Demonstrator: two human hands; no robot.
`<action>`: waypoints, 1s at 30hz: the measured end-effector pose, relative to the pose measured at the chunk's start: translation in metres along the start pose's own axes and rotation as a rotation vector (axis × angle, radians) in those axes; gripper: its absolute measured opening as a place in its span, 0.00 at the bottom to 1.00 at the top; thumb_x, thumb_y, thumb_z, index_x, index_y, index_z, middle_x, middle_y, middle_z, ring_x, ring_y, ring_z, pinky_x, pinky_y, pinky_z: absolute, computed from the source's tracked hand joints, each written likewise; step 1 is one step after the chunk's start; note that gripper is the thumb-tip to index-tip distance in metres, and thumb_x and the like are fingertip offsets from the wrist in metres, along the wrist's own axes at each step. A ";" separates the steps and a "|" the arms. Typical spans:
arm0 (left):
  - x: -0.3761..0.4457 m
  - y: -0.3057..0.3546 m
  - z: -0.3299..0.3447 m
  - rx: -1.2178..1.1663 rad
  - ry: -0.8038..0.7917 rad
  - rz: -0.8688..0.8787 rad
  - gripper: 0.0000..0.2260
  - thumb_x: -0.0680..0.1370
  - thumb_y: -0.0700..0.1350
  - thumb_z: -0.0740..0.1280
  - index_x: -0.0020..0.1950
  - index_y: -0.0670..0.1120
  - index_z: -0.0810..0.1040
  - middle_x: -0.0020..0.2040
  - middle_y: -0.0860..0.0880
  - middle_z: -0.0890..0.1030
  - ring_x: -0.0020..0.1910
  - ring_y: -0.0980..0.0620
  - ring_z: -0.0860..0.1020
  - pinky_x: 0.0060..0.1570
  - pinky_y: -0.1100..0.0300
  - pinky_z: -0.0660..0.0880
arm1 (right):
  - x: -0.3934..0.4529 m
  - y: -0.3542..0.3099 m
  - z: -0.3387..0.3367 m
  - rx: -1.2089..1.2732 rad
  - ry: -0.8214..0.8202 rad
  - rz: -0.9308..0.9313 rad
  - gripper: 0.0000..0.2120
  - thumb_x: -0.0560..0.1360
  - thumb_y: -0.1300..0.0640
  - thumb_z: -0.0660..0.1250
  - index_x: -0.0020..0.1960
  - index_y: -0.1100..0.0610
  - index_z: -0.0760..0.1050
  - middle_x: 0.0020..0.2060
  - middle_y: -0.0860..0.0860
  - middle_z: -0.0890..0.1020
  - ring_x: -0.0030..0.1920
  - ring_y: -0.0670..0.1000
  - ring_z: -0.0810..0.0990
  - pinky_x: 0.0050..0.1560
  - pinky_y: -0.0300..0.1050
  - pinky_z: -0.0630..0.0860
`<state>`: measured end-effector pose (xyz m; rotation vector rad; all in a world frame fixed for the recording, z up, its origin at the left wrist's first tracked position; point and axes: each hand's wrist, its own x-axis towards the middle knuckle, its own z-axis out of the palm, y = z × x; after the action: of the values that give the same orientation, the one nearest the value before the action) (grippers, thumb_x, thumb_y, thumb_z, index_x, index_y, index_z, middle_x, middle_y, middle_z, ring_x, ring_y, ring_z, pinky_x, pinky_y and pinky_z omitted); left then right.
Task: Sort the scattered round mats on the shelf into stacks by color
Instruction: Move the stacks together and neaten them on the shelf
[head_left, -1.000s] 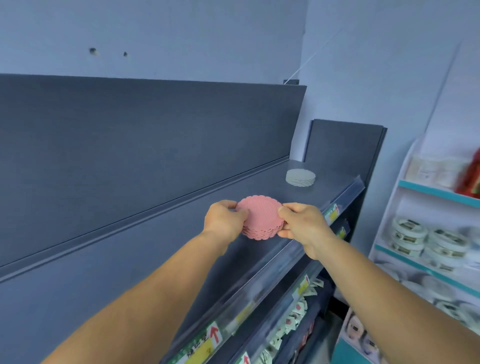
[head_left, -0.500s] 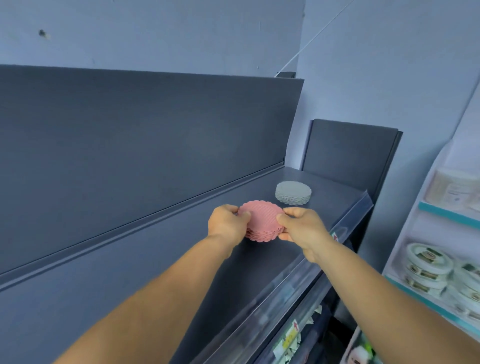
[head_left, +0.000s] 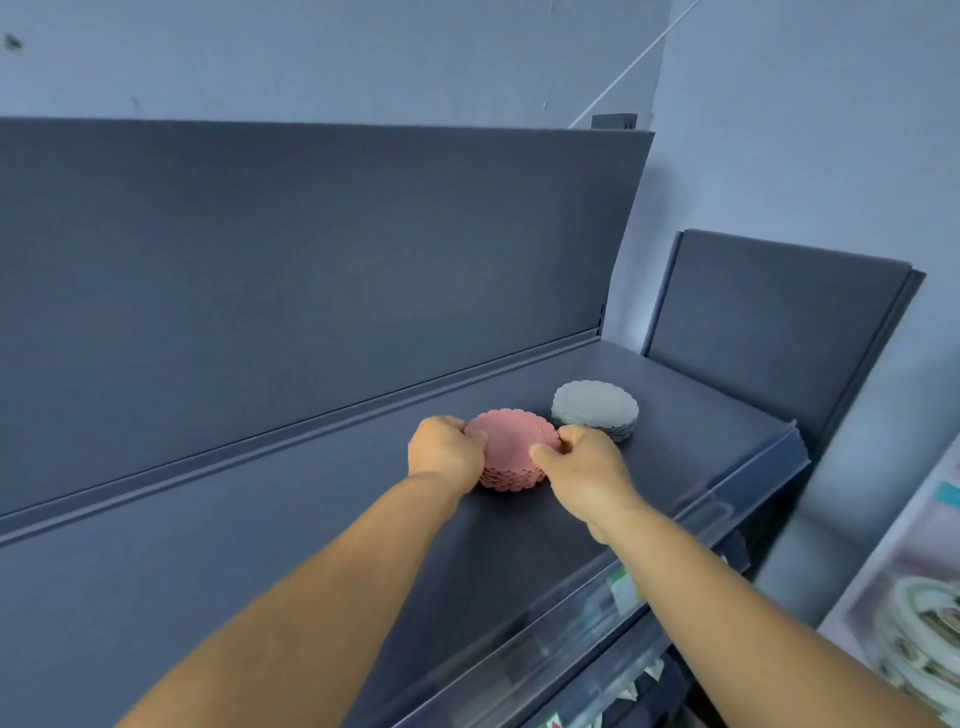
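Sorting looked close to finished at this moment: no loose mats showed on the dark shelf (head_left: 260, 571), only two piles. Both hands were on the pink stack (head_left: 511, 449), which sat on the shelf surface about midway between the back rail and the clear front lip. At its left edge, the left hand (head_left: 447, 452) had its fingers curled round the rim, and the right hand (head_left: 584, 465) pinched the right edge between thumb and bent fingers, so each hand was closed on the pile rather than resting flat. A grey stack (head_left: 595, 408) stood just beside it, to the right and a little farther back, the two piles near each other but seemingly not touching. The step in hand appeared to be setting down or squaring up the pink pile next to the grey one. Next would likely be a release, and that called for letting go evenly on both sides so the scalloped edges stayed aligned and the top mats did not slide. On the far right, a white rack (head_left: 914, 623) held blurred round packages, too unclear to name.
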<state>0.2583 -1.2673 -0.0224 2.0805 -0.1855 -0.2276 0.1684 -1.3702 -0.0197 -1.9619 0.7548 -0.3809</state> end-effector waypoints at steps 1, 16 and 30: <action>0.001 0.001 0.001 0.030 0.001 0.000 0.06 0.76 0.41 0.62 0.43 0.44 0.79 0.38 0.45 0.76 0.36 0.47 0.71 0.32 0.62 0.68 | 0.002 0.000 -0.001 -0.019 -0.008 -0.008 0.11 0.75 0.56 0.65 0.47 0.65 0.76 0.36 0.53 0.76 0.37 0.53 0.71 0.40 0.44 0.68; -0.022 0.002 -0.017 0.556 -0.020 0.176 0.13 0.81 0.47 0.54 0.47 0.39 0.72 0.55 0.38 0.76 0.55 0.39 0.75 0.45 0.54 0.71 | -0.001 -0.009 -0.008 -0.646 -0.100 -0.337 0.23 0.79 0.48 0.56 0.71 0.59 0.64 0.70 0.54 0.68 0.68 0.58 0.64 0.67 0.47 0.62; -0.108 -0.075 -0.147 0.909 0.174 0.069 0.16 0.82 0.50 0.54 0.66 0.45 0.70 0.64 0.46 0.71 0.65 0.46 0.68 0.56 0.54 0.69 | -0.084 -0.063 0.091 -0.651 -0.406 -0.757 0.24 0.80 0.47 0.55 0.74 0.53 0.62 0.73 0.47 0.66 0.74 0.50 0.59 0.73 0.46 0.59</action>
<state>0.1917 -1.0821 -0.0066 2.9701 -0.2895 0.1140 0.1767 -1.2323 -0.0052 -2.7932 -0.1960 -0.1594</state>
